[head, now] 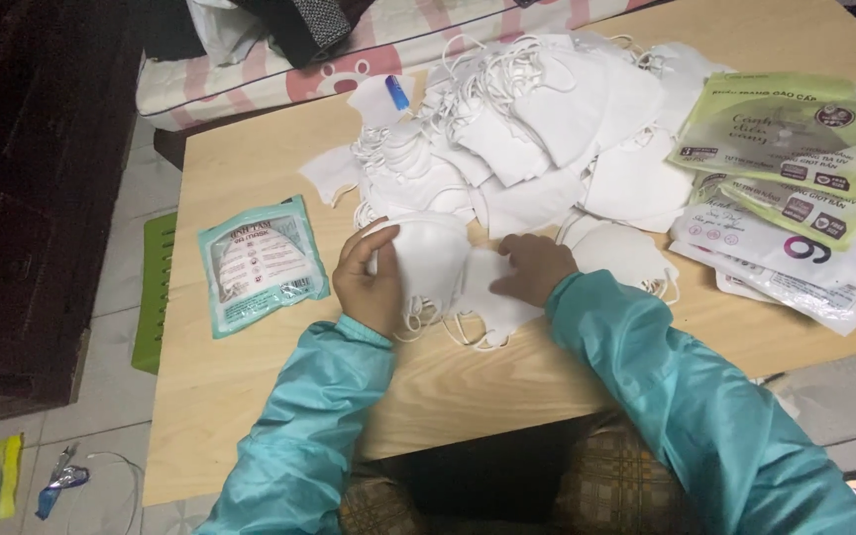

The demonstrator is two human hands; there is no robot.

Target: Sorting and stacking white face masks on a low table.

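Note:
My left hand (369, 279) is curled around a small stack of white face masks (430, 253) lying on the light wooden table (250, 376). My right hand (532, 267) presses down on a flat white mask (492, 297) just beside that stack, fingers bent. Both arms wear teal sleeves. Behind the hands spreads a big loose pile of white masks (547, 129) with elastic loops tangled through it.
A sealed teal mask packet (260, 263) lies left of my left hand. Empty green and white packaging bags (795, 168) are stacked at the right. A blue lighter (397, 92) rests on the pile. A pink patterned mattress (279, 74) lies beyond; a green stool (156, 292) stands left.

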